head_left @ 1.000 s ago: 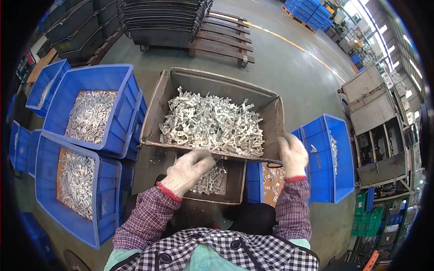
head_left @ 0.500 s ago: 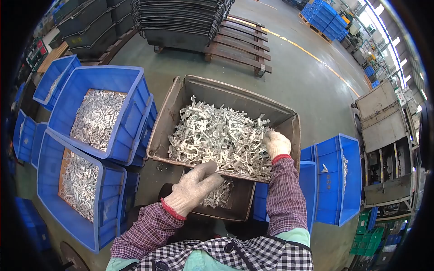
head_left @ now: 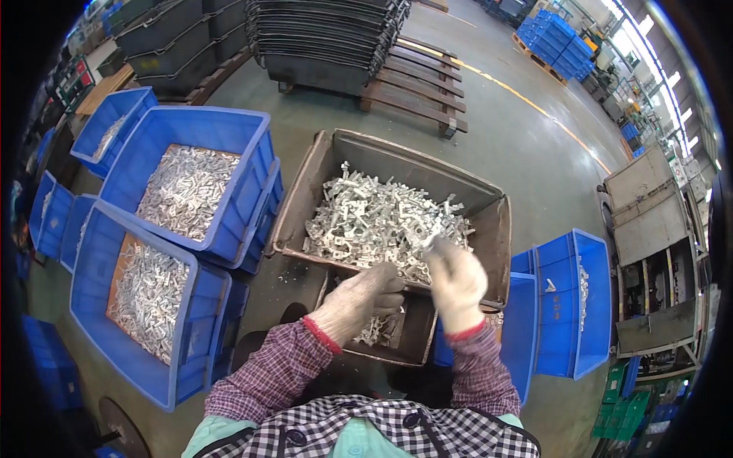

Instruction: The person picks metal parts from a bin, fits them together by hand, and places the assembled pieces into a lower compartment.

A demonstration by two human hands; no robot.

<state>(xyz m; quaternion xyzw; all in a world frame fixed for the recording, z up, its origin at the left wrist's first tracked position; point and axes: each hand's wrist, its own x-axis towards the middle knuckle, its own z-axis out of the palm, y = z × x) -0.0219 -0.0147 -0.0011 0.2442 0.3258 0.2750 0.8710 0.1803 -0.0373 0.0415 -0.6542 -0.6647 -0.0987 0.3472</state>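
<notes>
A grey metal bin [head_left: 496, 252] holds a heap of small silvery metal parts [head_left: 382, 217]. My gloved left hand [head_left: 359, 301] is at the bin's front edge, over a lower bin, fingers curled together; what they hold, if anything, is hidden. My gloved right hand [head_left: 456, 282] is over the front right of the heap, with its fingertips near a bright metal part. Its fingers are blurred, and I cannot make out whether they grip the part. Beneath the front edge, the lower bin [head_left: 420, 328] contains more metal parts.
Blue bins [head_left: 263, 164] with metal parts stand at the left, and another blue bin [head_left: 550, 305] is at the right. A wooden pallet [head_left: 416, 88] and stacked dark bins [head_left: 321, 69] lie beyond. A metal cabinet [head_left: 649, 221] stands far right.
My right hand has moved from the bin's right rim onto the heap, then left and nearer to my left hand. My left hand has shifted slightly right, its fingers more curled.
</notes>
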